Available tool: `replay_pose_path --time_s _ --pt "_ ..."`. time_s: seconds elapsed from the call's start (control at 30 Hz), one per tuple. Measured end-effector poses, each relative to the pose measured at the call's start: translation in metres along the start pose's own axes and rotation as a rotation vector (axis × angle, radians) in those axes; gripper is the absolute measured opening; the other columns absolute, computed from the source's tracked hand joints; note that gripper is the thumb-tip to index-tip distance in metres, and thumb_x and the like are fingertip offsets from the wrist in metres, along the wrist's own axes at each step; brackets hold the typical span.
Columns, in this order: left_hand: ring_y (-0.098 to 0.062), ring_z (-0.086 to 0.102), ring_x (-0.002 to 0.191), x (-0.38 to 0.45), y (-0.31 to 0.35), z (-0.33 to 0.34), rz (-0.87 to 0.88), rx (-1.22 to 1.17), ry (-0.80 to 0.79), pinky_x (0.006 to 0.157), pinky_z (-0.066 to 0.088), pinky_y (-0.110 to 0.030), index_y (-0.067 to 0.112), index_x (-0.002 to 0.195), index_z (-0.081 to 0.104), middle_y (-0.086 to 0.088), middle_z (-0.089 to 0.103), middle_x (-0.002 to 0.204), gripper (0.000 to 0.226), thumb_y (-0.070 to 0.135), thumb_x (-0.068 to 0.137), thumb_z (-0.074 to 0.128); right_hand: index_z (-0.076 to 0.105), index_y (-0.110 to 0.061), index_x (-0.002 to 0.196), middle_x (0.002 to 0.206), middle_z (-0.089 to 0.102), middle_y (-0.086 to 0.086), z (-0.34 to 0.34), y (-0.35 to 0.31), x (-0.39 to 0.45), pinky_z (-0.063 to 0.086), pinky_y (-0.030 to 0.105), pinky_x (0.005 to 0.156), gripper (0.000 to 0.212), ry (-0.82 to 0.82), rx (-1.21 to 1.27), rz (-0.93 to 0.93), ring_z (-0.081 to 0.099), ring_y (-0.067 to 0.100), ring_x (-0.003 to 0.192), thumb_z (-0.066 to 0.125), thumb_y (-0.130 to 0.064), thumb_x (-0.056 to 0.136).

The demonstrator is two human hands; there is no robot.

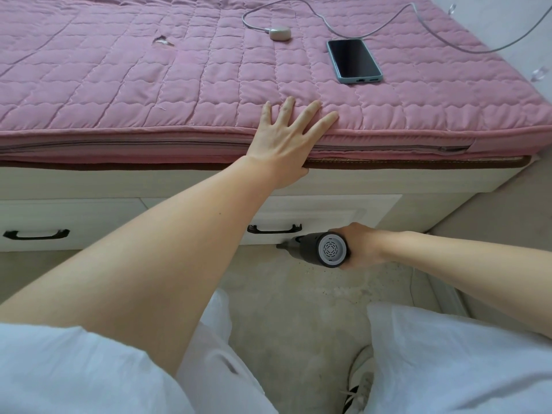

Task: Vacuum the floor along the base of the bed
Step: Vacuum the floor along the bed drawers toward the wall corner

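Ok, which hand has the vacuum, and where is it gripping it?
The right hand grips the handheld vacuum around its rear end, near the vented cap. The left hand holds nothing; it rests flat on the bed edge.

Right hand (357,246) hides vacuum (321,248) grip; cable (448,40) cropped.

Phone (354,61) on bed (119,85), right of charger (280,33)

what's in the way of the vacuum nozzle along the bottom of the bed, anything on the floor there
Nothing visible blocks it. The right hand grips the handheld vacuum, its nozzle low by the drawer front at the bed's base. The floor there shows only dark specks. The left hand rests up on the mattress edge.
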State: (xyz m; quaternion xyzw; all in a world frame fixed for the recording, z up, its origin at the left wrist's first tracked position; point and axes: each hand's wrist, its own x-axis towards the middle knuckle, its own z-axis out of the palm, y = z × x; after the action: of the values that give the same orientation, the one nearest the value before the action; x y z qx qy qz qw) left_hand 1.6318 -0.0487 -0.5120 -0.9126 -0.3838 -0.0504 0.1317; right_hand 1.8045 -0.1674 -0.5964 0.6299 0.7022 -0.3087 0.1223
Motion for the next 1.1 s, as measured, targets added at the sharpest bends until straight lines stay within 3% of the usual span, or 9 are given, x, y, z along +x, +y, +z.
replay_pose_path --time_s 0.23,0.4,0.67,1.1 --pt "-0.041 0.008 0.147 0.000 0.000 -0.001 -0.004 -0.005 -0.007 0.115 0.012 -0.064 0.032 0.155 -0.002 -0.004 0.003 0.163 0.101 0.041 0.083 0.069 0.055 -0.026 0.116 0.103 0.062 -0.006 -0.006 0.004 -0.010 0.052 0.026 0.081 0.044 -0.049 0.001 0.038 0.061 0.015 0.095 0.072 -0.023 0.075" --pt "-0.042 0.008 0.147 0.000 0.001 -0.002 -0.007 0.002 -0.005 0.114 0.012 -0.065 0.032 0.154 -0.001 -0.004 0.004 0.163 0.102 0.041 0.082 0.070 0.053 -0.032 0.104 0.095 0.061 -0.010 -0.004 0.011 -0.017 0.048 0.022 0.073 0.036 -0.016 0.007 0.037 0.061 0.014 0.091 0.070 -0.022 0.075" --pt "-0.044 0.005 0.147 0.000 0.006 -0.009 -0.010 -0.026 -0.043 0.115 0.011 -0.065 0.033 0.154 -0.001 -0.005 0.002 0.162 0.103 0.033 0.081 0.071 0.055 -0.026 0.118 0.103 0.063 -0.007 -0.004 0.018 -0.019 0.049 0.022 0.079 0.045 0.039 0.046 0.043 0.060 0.014 0.094 0.072 -0.022 0.076" --pt "-0.045 0.003 0.147 -0.003 0.011 -0.013 -0.025 -0.014 -0.070 0.115 0.009 -0.064 0.031 0.155 -0.002 -0.005 0.000 0.163 0.097 0.025 0.085 0.065 0.057 -0.023 0.115 0.106 0.065 -0.002 0.000 0.030 -0.032 0.048 0.023 0.080 0.044 0.050 0.064 0.132 0.062 0.017 0.097 0.075 -0.023 0.074"
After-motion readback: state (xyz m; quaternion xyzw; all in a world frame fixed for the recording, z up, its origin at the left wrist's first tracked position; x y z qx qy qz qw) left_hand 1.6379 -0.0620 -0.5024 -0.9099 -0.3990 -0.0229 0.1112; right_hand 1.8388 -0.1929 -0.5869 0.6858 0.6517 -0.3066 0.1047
